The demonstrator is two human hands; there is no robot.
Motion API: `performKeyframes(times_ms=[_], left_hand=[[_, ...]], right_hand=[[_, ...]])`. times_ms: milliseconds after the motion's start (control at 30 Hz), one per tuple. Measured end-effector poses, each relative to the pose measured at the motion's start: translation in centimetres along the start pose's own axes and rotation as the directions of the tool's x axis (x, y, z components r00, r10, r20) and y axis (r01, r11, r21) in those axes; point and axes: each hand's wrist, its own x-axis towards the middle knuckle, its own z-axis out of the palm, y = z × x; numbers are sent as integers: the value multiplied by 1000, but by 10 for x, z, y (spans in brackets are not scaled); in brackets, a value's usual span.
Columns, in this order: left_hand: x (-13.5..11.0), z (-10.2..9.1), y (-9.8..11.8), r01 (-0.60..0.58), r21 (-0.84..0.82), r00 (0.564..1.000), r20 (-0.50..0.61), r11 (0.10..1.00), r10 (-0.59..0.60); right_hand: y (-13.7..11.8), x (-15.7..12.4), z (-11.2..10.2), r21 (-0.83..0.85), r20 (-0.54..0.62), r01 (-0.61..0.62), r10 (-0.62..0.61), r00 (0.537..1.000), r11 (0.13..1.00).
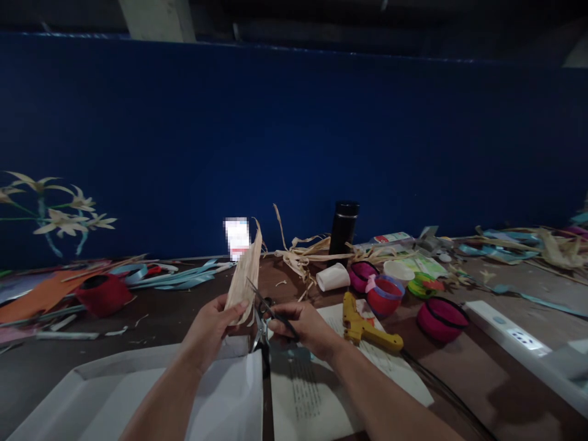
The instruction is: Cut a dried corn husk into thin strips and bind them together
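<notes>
My left hand [212, 327] pinches the lower end of a long pale dried husk strip [245, 275] and holds it upright over the table. My right hand [304, 326] is closed on a pair of dark scissors [264, 306], whose open blades reach the strip's right edge just above my left fingers. Both hands hover over a white sheet [138, 386] and a printed page [307, 392].
A yellow glue gun [365, 327] lies right of my hands, with its cord trailing off. Beyond stand ribbon rolls [383, 294], a pink roll [441, 318], a black flask [343, 229], a white cup [333, 277], loose husks [303, 254], a red spool [103, 294] and a power strip [519, 337]. A blue wall backs the table.
</notes>
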Motion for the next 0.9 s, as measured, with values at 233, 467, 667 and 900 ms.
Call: performKeyframes(times_ms=[233, 467, 667, 900], left_hand=[[-3, 2, 2, -13, -1, 1000, 3, 1000, 13], [-2, 2, 2, -11, 30, 1000, -14, 999, 11], [-1, 1, 0, -35, 76, 999, 3, 996, 35], [-1, 0, -2, -43, 78, 999, 13, 996, 42]], right_hand=[[7, 3, -2, -23, 3, 16, -16, 1000, 1000], [14, 7, -5, -14, 6, 6, -5, 1000, 1000], [11, 6, -1, 33, -11, -9, 10, 1000, 999], [12, 6, -2, 51, 3, -5, 4, 1000, 999]])
